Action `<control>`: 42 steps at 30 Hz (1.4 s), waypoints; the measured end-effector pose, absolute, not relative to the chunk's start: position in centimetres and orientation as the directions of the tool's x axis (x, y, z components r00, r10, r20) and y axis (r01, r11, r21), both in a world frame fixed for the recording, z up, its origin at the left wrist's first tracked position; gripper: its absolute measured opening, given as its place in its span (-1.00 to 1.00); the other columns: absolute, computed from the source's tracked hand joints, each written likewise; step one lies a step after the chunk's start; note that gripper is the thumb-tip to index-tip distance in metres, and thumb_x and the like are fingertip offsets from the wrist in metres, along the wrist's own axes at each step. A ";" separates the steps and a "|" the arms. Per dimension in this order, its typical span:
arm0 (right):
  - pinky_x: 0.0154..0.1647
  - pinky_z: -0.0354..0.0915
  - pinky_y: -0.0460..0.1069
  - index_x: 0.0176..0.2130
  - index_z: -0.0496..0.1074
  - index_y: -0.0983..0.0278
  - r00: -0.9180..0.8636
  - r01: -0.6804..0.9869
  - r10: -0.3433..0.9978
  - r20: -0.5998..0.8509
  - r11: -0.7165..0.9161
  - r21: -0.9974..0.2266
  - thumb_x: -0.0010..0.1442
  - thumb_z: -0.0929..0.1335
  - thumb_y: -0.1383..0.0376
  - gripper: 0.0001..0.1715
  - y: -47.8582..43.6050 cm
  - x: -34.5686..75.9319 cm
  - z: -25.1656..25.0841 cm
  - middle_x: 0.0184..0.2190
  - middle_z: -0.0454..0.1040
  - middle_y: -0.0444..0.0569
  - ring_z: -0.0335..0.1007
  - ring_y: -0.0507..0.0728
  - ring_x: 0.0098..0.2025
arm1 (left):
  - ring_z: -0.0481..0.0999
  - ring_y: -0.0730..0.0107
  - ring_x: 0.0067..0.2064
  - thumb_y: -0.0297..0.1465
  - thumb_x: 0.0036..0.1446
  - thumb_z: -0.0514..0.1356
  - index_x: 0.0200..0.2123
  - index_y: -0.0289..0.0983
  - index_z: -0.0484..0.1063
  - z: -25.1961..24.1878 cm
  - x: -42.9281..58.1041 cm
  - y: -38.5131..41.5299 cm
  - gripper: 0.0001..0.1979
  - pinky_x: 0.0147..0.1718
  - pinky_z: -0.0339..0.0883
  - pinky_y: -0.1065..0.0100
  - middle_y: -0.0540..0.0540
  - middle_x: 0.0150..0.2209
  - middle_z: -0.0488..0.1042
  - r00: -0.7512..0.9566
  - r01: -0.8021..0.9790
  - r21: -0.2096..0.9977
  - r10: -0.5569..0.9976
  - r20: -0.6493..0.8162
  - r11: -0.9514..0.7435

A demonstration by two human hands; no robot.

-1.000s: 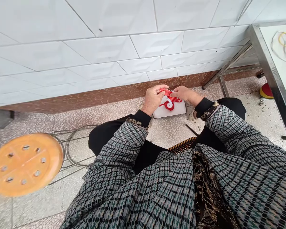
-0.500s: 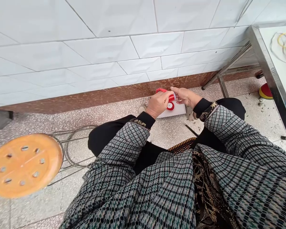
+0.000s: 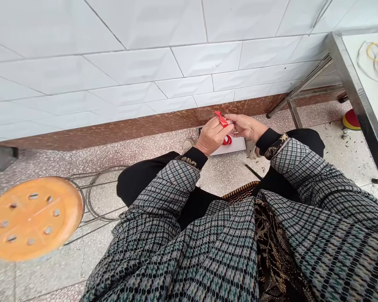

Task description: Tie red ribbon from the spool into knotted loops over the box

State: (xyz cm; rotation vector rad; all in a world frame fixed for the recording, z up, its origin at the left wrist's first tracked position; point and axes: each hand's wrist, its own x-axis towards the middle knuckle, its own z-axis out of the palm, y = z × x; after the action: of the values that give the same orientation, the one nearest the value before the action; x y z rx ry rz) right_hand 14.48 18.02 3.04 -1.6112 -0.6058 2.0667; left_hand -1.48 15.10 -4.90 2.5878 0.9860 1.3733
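Red Ribbon Held at Your Fingertips

The red ribbon point(image 3: 221, 119) is at the fingers of your left hand point(image 3: 211, 136), above the floor and in front of the wall. The left grip is pressed together on the ribbon, a short folded length standing out past the fingers. Your right hand point(image 3: 243, 126) meets it at the fingertips; whether that grip pinches anything cannot be told, as the fingers overlap. This meeting of hands probably lets one steady the ribbon while the other works it.

Beneath the hands, a red roll point(image 3: 227, 140) rests on a white board point(image 3: 237, 146), partly covered by your left fingers. The board lies between your shoes, likely to keep the roll within reach and off the floor point(image 3: 220, 172).

Note the edges. The board's near edge faces you, with floor between it and the wicker rim point(image 3: 241, 190); a dark rod point(image 3: 253, 172) lies there. Beyond the board, the brown skirting point(image 3: 164, 121) limits forward travel. Your knees bound the sides, leaving most room upward and toward your body. The metal-framed tabletop point(image 3: 360, 92) and the orange stool point(image 3: 31, 218) stand well apart from your hands.
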 end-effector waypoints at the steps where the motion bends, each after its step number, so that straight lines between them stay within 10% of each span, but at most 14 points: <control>1: -0.42 0.19 -0.08 -0.40 0.39 0.26 -0.221 -0.082 0.590 -0.777 -0.805 -0.588 0.42 0.38 0.26 -0.68 18.0 14.6 3.1 -0.62 0.28 -0.23 0.09 -0.04 -0.55 | 0.65 0.25 -0.06 -0.44 0.40 0.11 -0.15 -0.21 0.64 -4.9 -1.5 15.1 -0.74 0.08 0.60 0.02 -0.14 -0.11 0.68 0.399 0.508 0.326 0.553 0.731 -0.798; 8: -0.46 0.20 -0.10 -0.45 0.35 0.27 -0.234 -0.027 0.635 -0.736 -0.761 -0.648 0.40 0.36 0.33 -0.65 17.8 14.4 3.1 -0.63 0.29 -0.20 0.13 -0.03 -0.56 | 0.63 0.21 0.07 -0.46 0.42 0.12 -0.01 -0.16 0.64 -5.0 -1.6 14.9 -0.72 0.18 0.53 -0.07 -0.13 -0.05 0.69 0.492 0.501 0.259 0.518 0.699 -0.826; 12: -0.37 0.20 -0.06 -0.53 0.30 0.27 -0.136 0.392 0.836 -0.532 -0.448 -0.804 0.37 0.39 0.27 -0.56 18.9 15.1 3.4 -0.58 0.35 -0.12 0.23 0.01 -0.46 | 0.59 0.23 0.16 -0.51 0.41 0.12 0.11 -0.12 0.59 -4.5 -1.0 14.1 -0.66 0.19 0.52 -0.02 -0.08 0.00 0.69 0.569 0.448 0.165 0.422 0.706 -0.879; 17: 0.07 0.26 0.19 -0.43 0.40 0.32 -0.055 0.905 0.997 -0.062 0.023 -0.426 0.31 0.38 0.29 -0.73 20.6 18.0 4.3 -0.35 0.54 0.14 0.42 0.32 0.00 | 0.57 0.26 0.22 -0.55 0.38 0.12 0.10 -0.13 0.57 -4.1 0.3 12.7 -0.64 0.20 0.51 0.03 -0.09 0.09 0.66 0.684 0.239 0.145 0.272 0.677 -0.960; 24: 0.35 0.03 0.29 -0.38 0.35 0.22 -0.220 0.743 0.930 0.296 0.356 -0.567 0.35 0.41 0.24 -0.73 20.8 19.2 5.6 -0.27 0.46 0.05 0.28 0.29 0.12 | 0.64 0.34 -0.25 -0.49 0.32 0.09 -0.23 -0.19 0.61 -5.6 1.4 11.8 -0.73 -0.23 0.52 0.27 -0.14 -0.24 0.68 0.765 0.208 0.308 0.351 0.541 -0.928; 30: 0.01 0.31 0.03 -0.41 0.39 0.20 -0.166 0.286 0.981 0.096 0.141 -0.948 0.29 0.49 0.12 -0.66 19.6 17.7 6.7 -0.33 0.36 -0.05 0.29 0.19 0.01 | 0.59 0.30 -0.14 -0.48 0.27 0.07 -0.27 -0.21 0.51 -4.8 -0.6 14.9 -0.79 -0.05 0.50 0.18 -0.12 -0.24 0.61 -0.052 0.369 0.826 0.878 0.476 -0.426; 35: -0.15 0.27 -0.05 -0.38 0.44 0.23 -0.128 0.107 0.990 -0.059 -0.045 -0.993 0.25 0.50 0.14 -0.71 18.0 15.6 6.6 -0.37 0.36 -0.12 0.31 0.09 -0.15 | 0.54 0.15 0.21 -0.25 0.27 0.24 0.13 -0.19 0.47 -4.7 -0.9 16.8 -0.61 0.21 0.42 0.06 -0.17 0.13 0.59 0.112 0.078 0.936 0.936 0.334 -0.343; 42: -0.21 0.27 -0.06 -0.39 0.40 0.21 -0.104 0.158 0.985 -0.138 -0.121 -0.980 0.27 0.48 0.15 -0.70 17.2 13.8 6.0 -0.41 0.35 -0.13 0.30 0.07 -0.20 | 0.65 0.24 -0.06 0.08 0.16 0.35 -0.16 -0.20 0.56 -5.1 1.4 16.5 -0.54 0.04 0.52 0.11 -0.11 -0.14 0.67 0.144 -0.310 0.938 0.967 0.210 -0.158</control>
State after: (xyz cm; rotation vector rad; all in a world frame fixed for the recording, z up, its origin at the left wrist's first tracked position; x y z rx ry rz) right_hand 13.80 17.22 5.97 -1.3635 -1.3436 1.3177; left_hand 1.36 16.51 -5.13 1.1922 0.7645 1.3379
